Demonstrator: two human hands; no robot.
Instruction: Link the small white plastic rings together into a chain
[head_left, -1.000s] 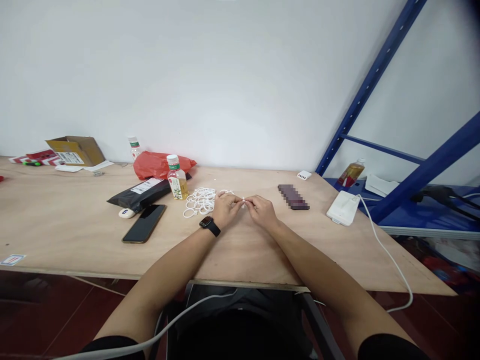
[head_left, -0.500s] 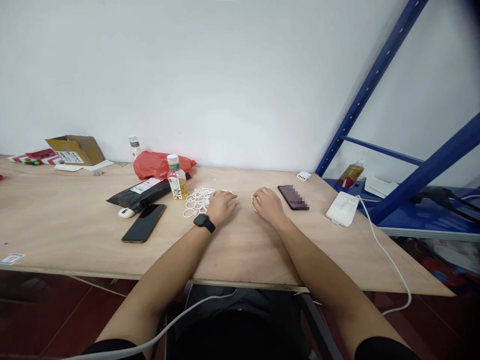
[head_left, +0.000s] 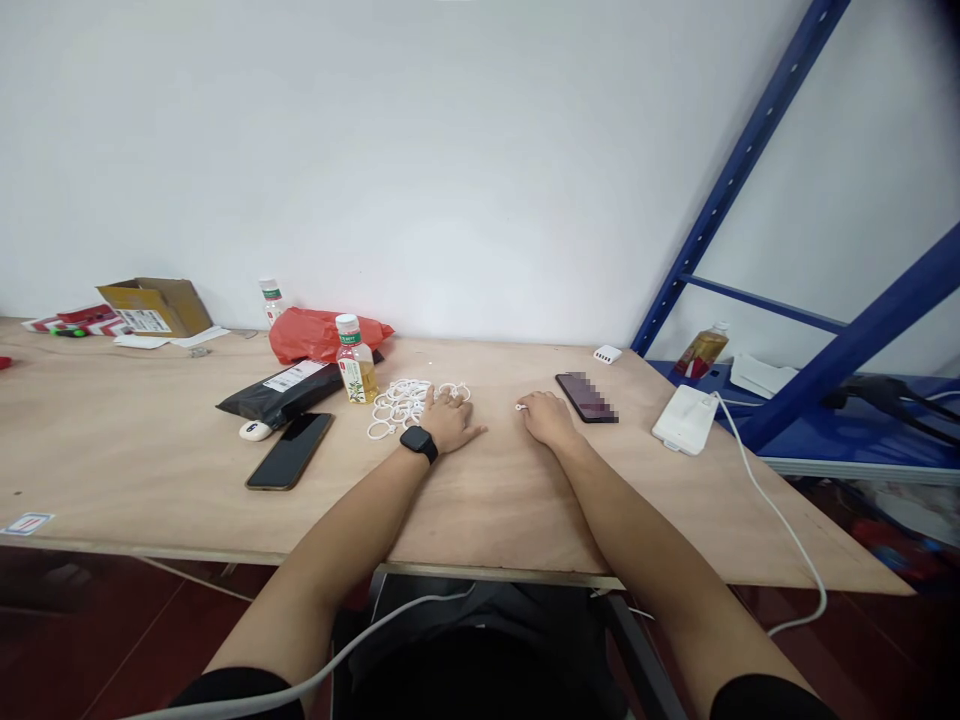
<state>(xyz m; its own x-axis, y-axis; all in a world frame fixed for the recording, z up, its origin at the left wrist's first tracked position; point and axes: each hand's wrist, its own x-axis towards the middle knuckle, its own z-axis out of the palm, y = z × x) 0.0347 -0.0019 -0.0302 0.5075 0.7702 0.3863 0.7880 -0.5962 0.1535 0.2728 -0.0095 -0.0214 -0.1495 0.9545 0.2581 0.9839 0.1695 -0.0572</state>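
Note:
A loose pile of white plastic rings [head_left: 397, 404] lies on the wooden table, each a thin hoop, some with a small eyelet. My left hand [head_left: 450, 422], with a black watch on its wrist, rests at the pile's right side, fingers spread and thumb pointing right. Its fingertips touch or lie over some of the rings. To the right, my right hand [head_left: 549, 418] is closed low over the table. A small white ring end [head_left: 520, 407] pokes out at its fingertips; the hand covers the remainder. A dark phone [head_left: 586, 397] lies just right of that hand.
Left of the pile stand a drink bottle [head_left: 355, 360], a red plastic bag [head_left: 311, 333], a black parcel [head_left: 277, 392] and another phone [head_left: 291, 451]. A white power bank [head_left: 684, 420] with a cable lies at right, near a blue metal rack [head_left: 810, 385].
My left hand has spread its fingers and turned flatter beside the rings. My right hand has shifted slightly right, and the white end at its fingertips now shows more clearly.

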